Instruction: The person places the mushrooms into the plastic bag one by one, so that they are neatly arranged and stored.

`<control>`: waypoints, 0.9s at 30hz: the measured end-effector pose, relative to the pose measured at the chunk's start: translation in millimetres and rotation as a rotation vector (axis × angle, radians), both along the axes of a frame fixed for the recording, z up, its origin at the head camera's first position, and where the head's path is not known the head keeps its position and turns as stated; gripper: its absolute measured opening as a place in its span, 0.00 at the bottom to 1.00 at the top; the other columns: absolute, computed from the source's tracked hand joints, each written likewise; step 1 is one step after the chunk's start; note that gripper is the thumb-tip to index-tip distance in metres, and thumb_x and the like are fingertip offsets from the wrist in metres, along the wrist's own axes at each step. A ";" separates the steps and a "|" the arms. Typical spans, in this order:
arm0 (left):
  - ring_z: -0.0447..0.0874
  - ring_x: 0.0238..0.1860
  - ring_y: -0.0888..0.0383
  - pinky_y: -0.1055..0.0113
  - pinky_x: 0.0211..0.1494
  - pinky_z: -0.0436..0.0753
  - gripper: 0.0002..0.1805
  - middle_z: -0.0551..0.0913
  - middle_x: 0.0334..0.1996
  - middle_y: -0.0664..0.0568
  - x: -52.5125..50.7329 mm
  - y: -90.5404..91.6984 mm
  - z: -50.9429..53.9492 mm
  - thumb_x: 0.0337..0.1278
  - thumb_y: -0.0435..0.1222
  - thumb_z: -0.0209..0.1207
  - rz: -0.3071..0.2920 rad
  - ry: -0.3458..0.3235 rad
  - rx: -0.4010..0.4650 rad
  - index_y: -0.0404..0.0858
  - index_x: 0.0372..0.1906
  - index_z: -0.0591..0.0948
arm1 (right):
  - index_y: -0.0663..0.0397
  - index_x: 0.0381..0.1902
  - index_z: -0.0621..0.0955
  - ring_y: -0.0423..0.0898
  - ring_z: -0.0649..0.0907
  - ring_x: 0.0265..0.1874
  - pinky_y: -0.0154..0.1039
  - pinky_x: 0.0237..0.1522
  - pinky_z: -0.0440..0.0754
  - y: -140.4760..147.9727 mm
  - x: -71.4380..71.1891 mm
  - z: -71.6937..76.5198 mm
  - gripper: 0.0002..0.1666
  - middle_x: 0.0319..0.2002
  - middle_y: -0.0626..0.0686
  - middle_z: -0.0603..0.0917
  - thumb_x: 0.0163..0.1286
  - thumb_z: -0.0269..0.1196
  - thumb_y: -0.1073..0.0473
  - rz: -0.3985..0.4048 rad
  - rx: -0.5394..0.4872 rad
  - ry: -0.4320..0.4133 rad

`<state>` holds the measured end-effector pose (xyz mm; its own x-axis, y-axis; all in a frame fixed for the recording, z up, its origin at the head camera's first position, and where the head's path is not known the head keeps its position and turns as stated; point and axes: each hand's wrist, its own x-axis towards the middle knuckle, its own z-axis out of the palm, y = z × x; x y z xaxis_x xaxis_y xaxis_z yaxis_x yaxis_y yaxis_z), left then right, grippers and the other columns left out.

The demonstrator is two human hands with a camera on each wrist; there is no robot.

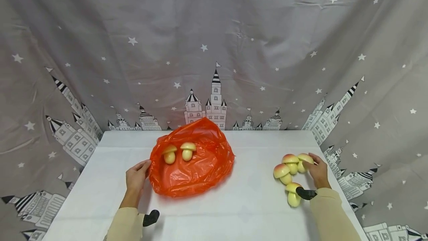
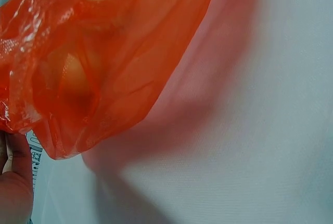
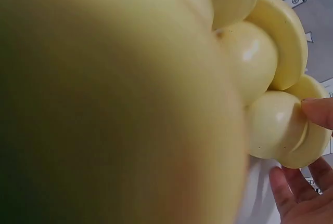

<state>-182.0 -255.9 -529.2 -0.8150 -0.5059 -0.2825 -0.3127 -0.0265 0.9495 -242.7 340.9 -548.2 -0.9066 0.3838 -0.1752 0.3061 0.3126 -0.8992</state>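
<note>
An orange-red plastic bag (image 1: 200, 174) lies with its mouth wide, two toy mushrooms (image 1: 188, 151) inside at its left. My left hand (image 1: 136, 177) pinches the bag's left rim; in the left wrist view that hand (image 2: 15, 177) shows at the edge beside the bag (image 2: 119, 68). On the right, my right hand (image 1: 318, 170) has thumb and fingers around the rearmost-right mushroom (image 1: 305, 162) of a group. The right wrist view has the thumb and fingers of that hand (image 3: 307, 182) at either side of this mushroom (image 3: 278, 125); a near mushroom (image 3: 114, 109) fills much of it.
Three more yellow mushrooms with reddish caps (image 1: 282, 173) lie just left of my right hand, the closest one (image 1: 293, 194) near the sleeve. The white table (image 1: 247, 203) ends at a grey curtain (image 1: 267, 47) printed with castles and stars.
</note>
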 end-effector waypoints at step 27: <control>0.77 0.32 0.74 0.85 0.38 0.77 0.26 0.80 0.41 0.54 2.8 -2.2 4.1 0.68 0.44 0.55 0.003 0.010 -0.012 0.28 0.60 0.75 | 0.63 0.68 0.66 0.56 0.68 0.58 0.38 0.48 0.71 6.3 -1.4 7.7 0.34 0.64 0.69 0.64 0.65 0.61 0.63 -0.043 0.006 0.001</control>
